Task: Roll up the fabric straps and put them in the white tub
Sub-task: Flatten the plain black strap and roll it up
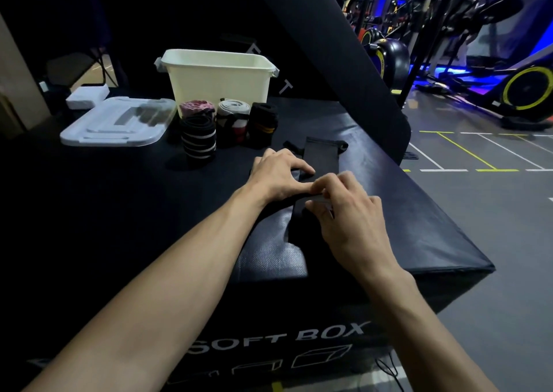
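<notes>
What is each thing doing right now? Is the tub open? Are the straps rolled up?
white tub: upright, lid off.
lid: flat beside tub.
four rolled straps: rolled, standing outside tub.
black strap: mostly flat, near end being rolled.
left hand: pressing strap.
right hand: pinching strap end.

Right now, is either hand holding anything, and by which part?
Yes. The right hand pinches the near end of the flat black fabric strap lying on the black padded box. The left hand rests on the strap beside it.
</notes>
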A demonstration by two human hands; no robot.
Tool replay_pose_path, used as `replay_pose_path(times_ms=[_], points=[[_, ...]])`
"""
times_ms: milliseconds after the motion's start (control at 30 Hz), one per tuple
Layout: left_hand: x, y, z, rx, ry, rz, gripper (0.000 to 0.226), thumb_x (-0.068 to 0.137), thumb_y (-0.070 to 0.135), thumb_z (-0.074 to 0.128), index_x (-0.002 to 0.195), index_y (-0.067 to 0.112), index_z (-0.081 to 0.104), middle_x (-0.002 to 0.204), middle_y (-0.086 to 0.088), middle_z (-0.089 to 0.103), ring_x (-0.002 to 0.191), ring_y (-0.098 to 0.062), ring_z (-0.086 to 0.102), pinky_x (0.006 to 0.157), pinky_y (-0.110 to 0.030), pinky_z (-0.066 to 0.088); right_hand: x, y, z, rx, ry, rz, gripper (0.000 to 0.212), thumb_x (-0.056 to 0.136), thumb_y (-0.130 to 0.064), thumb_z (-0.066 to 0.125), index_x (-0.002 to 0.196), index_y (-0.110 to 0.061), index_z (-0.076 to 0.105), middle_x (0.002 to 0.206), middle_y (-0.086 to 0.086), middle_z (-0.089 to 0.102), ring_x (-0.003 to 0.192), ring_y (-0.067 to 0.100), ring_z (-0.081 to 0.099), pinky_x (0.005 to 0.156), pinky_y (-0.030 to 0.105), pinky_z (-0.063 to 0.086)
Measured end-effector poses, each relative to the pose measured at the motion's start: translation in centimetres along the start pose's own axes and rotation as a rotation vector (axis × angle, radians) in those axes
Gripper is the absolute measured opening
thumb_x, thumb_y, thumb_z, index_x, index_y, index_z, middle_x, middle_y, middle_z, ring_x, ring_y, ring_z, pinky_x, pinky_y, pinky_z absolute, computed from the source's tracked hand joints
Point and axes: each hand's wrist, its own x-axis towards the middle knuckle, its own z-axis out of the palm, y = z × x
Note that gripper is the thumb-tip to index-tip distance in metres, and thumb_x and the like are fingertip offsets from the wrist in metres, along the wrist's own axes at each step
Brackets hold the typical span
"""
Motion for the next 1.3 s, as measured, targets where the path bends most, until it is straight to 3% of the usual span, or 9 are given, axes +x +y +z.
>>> replay_pose_path(times_ms=[100,233,367,467,667,867,1000,1167,1300], points=[[-0.1,0.1,0.0,0.006,-0.007,0.004,0.05,0.07,0.076,0.066,0.111,0.049,0.073,0.121,0.016,0.061,0.124,-0.017,0.044,0.109,-0.038,0.03,-0.5,-0.1,0.5,-0.043,0.101,-0.038,0.011,0.091,-0.032,0.065,0.089,-0.023,0.059,0.085,-0.006,0.061,0.082,0.023,0.059,0.07,0.037,0.032],[-0.1,0.1,0.1,0.03,0.005,-0.004,0.054,0.068,0.083,0.066,0.111,0.05,0.073,0.123,0.015,0.062,0.124,-0.017,0.044,0.11,-0.041,0.033,-1.4,0.3,0.6,-0.048,0.178,-0.104,0.021,0.095,-0.039,0.057,0.086,-0.022,0.064,0.084,-0.006,0.066,0.075,0.021,0.059,0.069,0.033,0.031],[0.0,0.1,0.3,0.033,0.015,-0.016,0.056,0.067,0.084,0.069,0.111,0.05,0.073,0.124,0.014,0.061,0.126,-0.016,0.043,0.108,-0.039,0.031,-2.2,1.2,0.4,0.014,0.034,-0.113,0.037,0.087,-0.056,0.059,0.103,-0.024,0.067,0.105,-0.007,0.067,0.094,0.018,0.06,0.079,0.032,0.039],[0.0,0.0,0.3,0.019,0.014,-0.016,0.055,0.068,0.083,0.07,0.112,0.05,0.073,0.124,0.015,0.06,0.127,-0.016,0.042,0.109,-0.038,0.03,-2.1,2.0,0.1,0.052,-0.053,-0.098,0.042,0.08,-0.053,0.068,0.113,-0.027,0.065,0.114,-0.01,0.066,0.103,0.018,0.06,0.085,0.03,0.038],[0.2,-0.2,-0.1,-0.021,0.031,0.012,0.043,0.072,0.076,0.073,0.107,0.05,0.074,0.111,0.022,0.06,0.12,-0.014,0.046,0.11,-0.044,0.032,-0.7,2.2,-0.1,0.015,-0.105,-0.114,0.048,0.088,-0.059,0.051,0.116,-0.025,0.07,0.111,-0.008,0.072,0.099,0.018,0.065,0.083,0.037,0.044],[0.1,-0.5,-0.4,-0.116,0.031,0.05,0.033,0.065,0.07,0.082,0.087,0.046,0.077,0.092,0.019,0.066,0.096,0.0,0.048,0.099,-0.033,0.033,-0.3,1.9,-1.4,0.065,-0.184,-0.085,0.03,0.095,-0.045,0.063,0.119,-0.027,0.065,0.101,-0.005,0.077,0.089,0.029,0.064,0.082,0.037,0.045],[0.0,-0.5,-0.5,-0.128,0.023,0.052,0.034,0.063,0.071,0.083,0.083,0.044,0.077,0.086,0.019,0.067,0.098,0.0,0.054,0.097,-0.03,0.033,-0.3,1.2,-1.9,0.052,-0.224,-0.093,0.023,0.098,-0.045,0.058,0.111,-0.028,0.066,0.095,-0.006,0.078,0.089,0.026,0.069,0.084,0.041,0.049],[-0.1,-0.4,-0.5,-0.112,0.02,0.052,0.033,0.065,0.07,0.082,0.084,0.045,0.077,0.087,0.018,0.067,0.099,-0.003,0.054,0.097,-0.031,0.035,0.3,0.7,-1.3,-0.053,-0.208,-0.06,0.024,0.103,-0.044,0.048,0.111,-0.03,0.065,0.106,-0.005,0.062,0.108,0.025,0.056,0.084,0.041,0.039],[-0.1,-0.4,-0.6,-0.124,0.014,0.049,0.033,0.063,0.071,0.081,0.084,0.046,0.077,0.087,0.017,0.067,0.101,-0.006,0.056,0.099,-0.032,0.036,1.1,0.4,-0.8,-0.107,-0.228,-0.018,0.029,0.105,-0.043,0.042,0.12,-0.033,0.064,0.109,-0.003,0.05,0.107,0.023,0.043,0.079,0.035,0.025]])
